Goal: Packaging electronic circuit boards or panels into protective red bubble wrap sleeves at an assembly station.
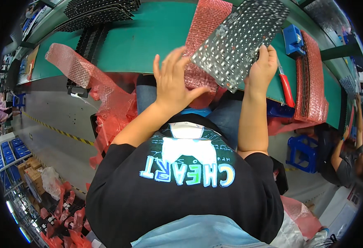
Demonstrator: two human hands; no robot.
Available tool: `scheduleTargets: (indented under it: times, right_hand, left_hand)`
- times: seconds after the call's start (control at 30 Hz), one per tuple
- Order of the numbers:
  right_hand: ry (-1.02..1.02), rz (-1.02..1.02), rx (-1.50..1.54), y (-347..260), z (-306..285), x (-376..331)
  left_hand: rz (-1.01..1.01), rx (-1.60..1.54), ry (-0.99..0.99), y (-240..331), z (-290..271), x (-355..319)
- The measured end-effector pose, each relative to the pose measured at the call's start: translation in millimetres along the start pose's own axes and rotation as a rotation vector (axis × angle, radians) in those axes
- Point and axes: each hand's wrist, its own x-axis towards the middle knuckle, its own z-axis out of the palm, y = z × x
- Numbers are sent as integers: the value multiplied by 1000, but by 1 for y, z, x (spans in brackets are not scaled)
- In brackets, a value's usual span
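Observation:
My right hand (264, 68) grips the right edge of a black circuit board panel (241, 43) dotted with rows of small pale parts. The panel is tilted above a green worktable, over a strip of pink-red bubble wrap (198, 80). My left hand (172, 80) is open with its fingers spread, close by the panel's left corner; whether its fingertips touch the panel I cannot tell. To the right of my right hand lies a red-handled utility knife (286, 87).
A blue tape dispenser (293, 40) and bubble-wrapped dark boards (311, 80) lie on the right. More black panels (96, 14) stand in a rack (91, 43) at far left. Loose bubble wrap (107, 95) hangs off the green table (152, 35). Near a blue stool (303, 153), another person (351, 165) works.

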Motion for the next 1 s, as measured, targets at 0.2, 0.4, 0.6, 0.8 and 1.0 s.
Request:
scheduleTargets:
  times: [0.2, 0.4, 0.6, 0.8, 1.0]
  right_hand:
    - [-93, -197, -139, -7, 19, -10]
    - [-351, -160, -140, -30, 44, -36]
    - [-285, -170, -262, 7, 39, -12]
    - [-265, 64, -98, 44, 37, 11]
    - [-289, 59, -336, 73, 30, 30]
  left_hand:
    - [121, 110, 196, 1, -6, 22]
    - [13, -420, 40, -14, -13, 13]
    - [-697, -1242, 87, -10, -23, 9]
    - [-834, -1143, -170, -42, -27, -26]
    - [-41, -163, -123, -69, -34, -33]
